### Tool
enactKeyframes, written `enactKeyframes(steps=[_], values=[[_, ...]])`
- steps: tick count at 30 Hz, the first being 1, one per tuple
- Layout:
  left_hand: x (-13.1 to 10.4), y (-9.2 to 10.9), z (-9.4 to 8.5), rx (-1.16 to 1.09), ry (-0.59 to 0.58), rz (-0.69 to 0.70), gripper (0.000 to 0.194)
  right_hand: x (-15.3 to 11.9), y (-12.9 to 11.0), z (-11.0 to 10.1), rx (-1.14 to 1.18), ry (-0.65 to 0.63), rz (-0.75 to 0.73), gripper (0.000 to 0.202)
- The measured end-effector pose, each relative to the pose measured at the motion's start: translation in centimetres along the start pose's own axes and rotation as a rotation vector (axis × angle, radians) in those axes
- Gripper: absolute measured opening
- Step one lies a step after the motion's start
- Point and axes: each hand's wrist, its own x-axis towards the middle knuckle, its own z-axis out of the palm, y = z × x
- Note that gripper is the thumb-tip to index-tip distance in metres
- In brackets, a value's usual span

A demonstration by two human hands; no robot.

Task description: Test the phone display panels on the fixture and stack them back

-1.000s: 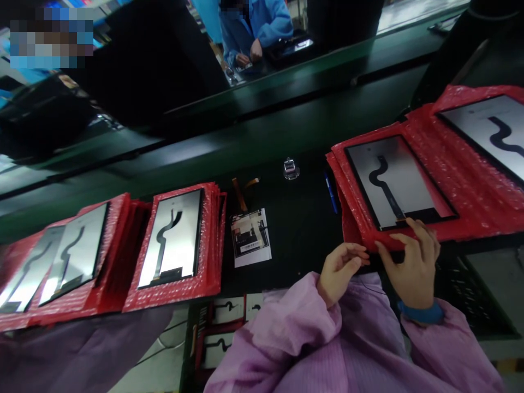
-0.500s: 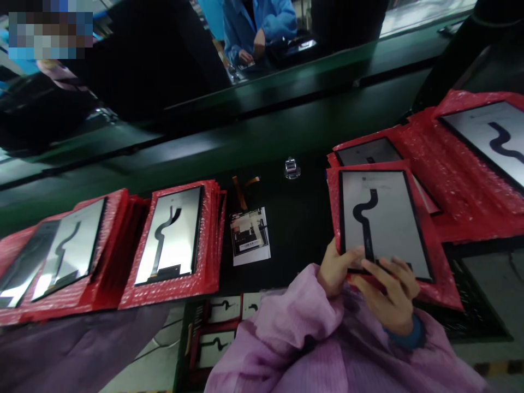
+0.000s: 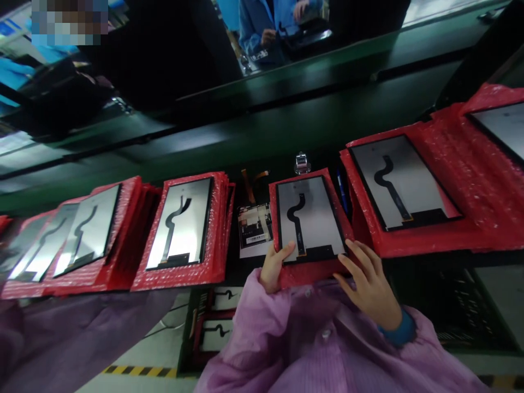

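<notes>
A display panel (image 3: 314, 218) with a dark curved flex cable lies face up on a red bubble-wrap bag (image 3: 303, 277), in front of my body. My left hand (image 3: 275, 267) grips its lower left corner, thumb on top and fingers underneath. At the lower right corner is my right hand (image 3: 370, 281), its fingers outstretched and apart, the fingertips at the panel's edge. Whether they press on the bag I cannot tell. Just left of the held panel, a small circuit-board piece (image 3: 256, 225) on white paper is partly covered. Behind it lie orange flex strips (image 3: 249, 185).
Stacked panels on red bags stand at left (image 3: 180, 224) and right (image 3: 403, 183). A small clear-and-metal object (image 3: 302, 162) sits behind the held panel. Below the table edge, a green crate (image 3: 190, 327) holds more panels. Across the bench, a person in blue (image 3: 256, 27) works.
Both hands have moved left from the right-hand stack, carrying the panel and its red bag to the middle. The panel underneath on that stack is now uncovered. My right fingers have shifted to the corner.
</notes>
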Motion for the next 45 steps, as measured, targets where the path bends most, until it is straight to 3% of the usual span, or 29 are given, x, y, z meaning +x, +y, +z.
enactKeyframes(steps=[3, 8, 13, 15, 17, 19, 23, 25, 28, 32, 37, 42, 45], values=[[0.9, -0.3, -0.4, 0.087, 0.017, 0.098, 0.067, 0.7, 0.1, 1.2, 0.120, 0.017, 0.080, 0.036], [2.1, -0.3, -0.6, 0.467, 0.075, 0.521, 0.057, 3.0, 1.2, 1.0, 0.225, 0.058, 0.163, 0.024], [1.3, 2.7, -2.8, 0.912, 0.191, 0.743, 0.030, 5.7, 2.1, -3.4, 0.189, -0.359, 0.062, 0.027], [1.9, 5.0, -3.6, 1.041, 0.272, 0.874, 0.024, 7.9, 1.8, -5.1, 0.158, -0.442, 0.041, 0.031], [3.7, 7.5, -3.8, 1.172, 0.357, 0.963, 0.022, 10.9, 1.3, -5.4, 0.156, -0.439, -0.015, 0.031], [6.5, 9.8, -3.3, 1.339, 0.445, 0.972, 0.024, 14.1, 1.0, -3.6, 0.167, -0.390, -0.091, 0.030], [12.3, 12.8, -1.8, 1.563, 0.515, 0.915, 0.046, 18.5, 1.6, 3.5, 0.179, -0.344, -0.076, 0.027], [14.2, 13.4, -1.5, 1.588, 0.498, 0.914, 0.043, 18.9, 2.4, 6.5, 0.147, -0.355, -0.039, 0.032], [15.4, 13.8, -1.7, 1.559, 0.471, 0.937, 0.018, 18.0, 3.3, 8.7, 0.097, -0.398, -0.028, 0.058], [15.3, 14.1, -2.6, 1.496, 0.456, 0.974, 0.011, 16.5, 3.5, 9.0, 0.044, -0.478, -0.040, 0.084], [15.1, 14.0, -3.2, 1.128, 0.227, 0.992, 0.004, 15.9, 2.8, 9.2, 0.051, -0.504, -0.044, 0.079], [15.3, 13.7, -3.3, 0.940, 0.062, 0.939, 0.025, 15.5, 2.8, 9.3, 0.078, -0.501, 0.007, 0.083], [14.9, 14.1, -3.2, 0.848, -0.004, 0.898, 0.012, 15.4, 2.9, 9.3, 0.094, -0.516, -0.001, 0.086]])
